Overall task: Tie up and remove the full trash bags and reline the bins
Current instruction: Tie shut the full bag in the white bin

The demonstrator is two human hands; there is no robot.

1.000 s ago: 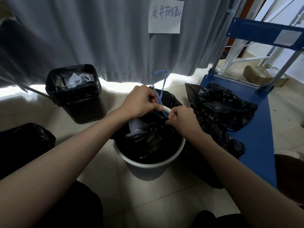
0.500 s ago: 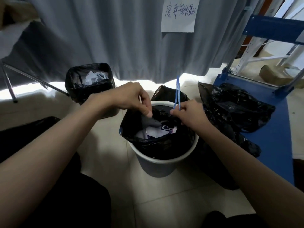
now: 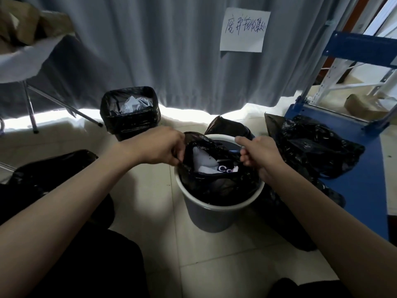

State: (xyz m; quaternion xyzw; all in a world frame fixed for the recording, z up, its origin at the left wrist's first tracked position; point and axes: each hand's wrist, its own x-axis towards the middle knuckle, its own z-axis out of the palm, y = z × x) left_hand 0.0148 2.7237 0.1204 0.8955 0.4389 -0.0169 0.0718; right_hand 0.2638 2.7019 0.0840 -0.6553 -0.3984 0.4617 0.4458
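Both hands over white bin [image 3: 206, 214]: left hand [image 3: 160, 146] pinching bag [image 3: 217, 186] rim, right hand [image 3: 258, 152] clenched on drawstring, cinching mouth for tying.

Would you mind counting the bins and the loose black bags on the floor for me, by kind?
White round bin: 1
Black square bin: 1
Loose black bags on the floor: 3, one left, one behind the white bin, one heap right
Total: 5

Handwritten paper sign [image 3: 244, 30] on curtain [image 3: 171, 50] reads 废弃物收集处; bin packaging [image 3: 224, 168] shows "Co".
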